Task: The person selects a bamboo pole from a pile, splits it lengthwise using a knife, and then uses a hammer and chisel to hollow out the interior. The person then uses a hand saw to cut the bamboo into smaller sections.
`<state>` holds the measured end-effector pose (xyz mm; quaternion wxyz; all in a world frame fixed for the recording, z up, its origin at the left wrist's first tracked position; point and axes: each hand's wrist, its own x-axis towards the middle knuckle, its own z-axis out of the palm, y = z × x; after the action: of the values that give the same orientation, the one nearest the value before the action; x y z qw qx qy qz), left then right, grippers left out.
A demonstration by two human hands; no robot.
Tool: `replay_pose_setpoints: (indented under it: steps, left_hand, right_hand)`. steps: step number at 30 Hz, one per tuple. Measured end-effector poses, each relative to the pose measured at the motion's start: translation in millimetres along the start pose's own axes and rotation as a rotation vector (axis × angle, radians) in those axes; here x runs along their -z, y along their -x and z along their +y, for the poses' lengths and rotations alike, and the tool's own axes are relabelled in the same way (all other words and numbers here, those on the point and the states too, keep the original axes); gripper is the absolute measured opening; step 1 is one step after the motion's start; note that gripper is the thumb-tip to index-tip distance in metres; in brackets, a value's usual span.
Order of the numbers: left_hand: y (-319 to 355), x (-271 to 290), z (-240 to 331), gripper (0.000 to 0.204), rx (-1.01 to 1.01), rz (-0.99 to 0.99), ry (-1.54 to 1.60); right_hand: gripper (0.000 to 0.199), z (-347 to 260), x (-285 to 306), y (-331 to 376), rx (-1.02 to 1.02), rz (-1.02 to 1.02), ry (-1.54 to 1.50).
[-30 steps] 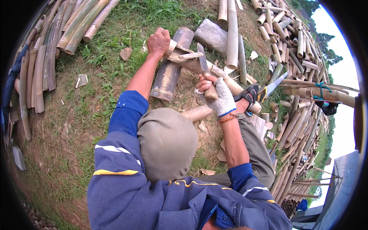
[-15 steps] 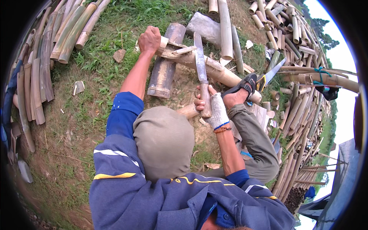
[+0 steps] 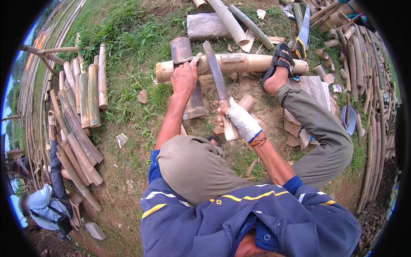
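A thick bamboo pole [image 3: 239,63] lies crosswise over a darker bamboo log [image 3: 195,109]. My bare left hand [image 3: 184,79] is closed at the pole's left part, with a thin bamboo strip [image 3: 197,58] sticking out of the fist. In my right hand [image 3: 242,120], which wears a white knitted glove, is the wooden handle of a machete [image 3: 215,70]. Its long blade points away from me and crosses in front of the pole, edge and tip free of my left hand. My sandalled right foot [image 3: 278,70] presses on the pole's right part.
A handsaw [image 3: 303,34] with a yellow and black handle lies beyond my foot. Behind the pole sits a grey stone block [image 3: 209,26] beside loose bamboo lengths [image 3: 231,23]. More cut bamboo [image 3: 87,96] lies at left, near another person [image 3: 49,210]. Bamboo stacks [image 3: 372,85] line the right.
The view has swung to the right, and another person now shows at left. My left hand has shifted from the pole's end inward along it. The machete stays in my right hand.
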<state>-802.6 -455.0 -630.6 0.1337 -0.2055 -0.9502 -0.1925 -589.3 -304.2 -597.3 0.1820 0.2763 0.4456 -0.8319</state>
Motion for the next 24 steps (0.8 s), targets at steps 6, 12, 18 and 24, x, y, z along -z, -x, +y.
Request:
replay_pose_setpoints:
  steps: [6,12,18,24]
  left_hand:
    - [12,8,16,0.050,0.048,-0.112,-0.029]
    - [20,33,12,0.048,0.094,-0.157,-0.046]
    - [28,64,-28,0.051,0.098,0.271,0.124]
    - [4,20,-131,0.075,0.484,0.112,0.554]
  right_hand:
    - [0.033,18,-9,-11,0.281,0.220,-0.056]
    - [0.093,-20,-21,-20,0.000,-0.154,-0.115]
    - [0.078,-3,41,-30,0.215,0.166,0.000]
    - [0.079,-25,-25,-3,0.025,-0.170,0.210]
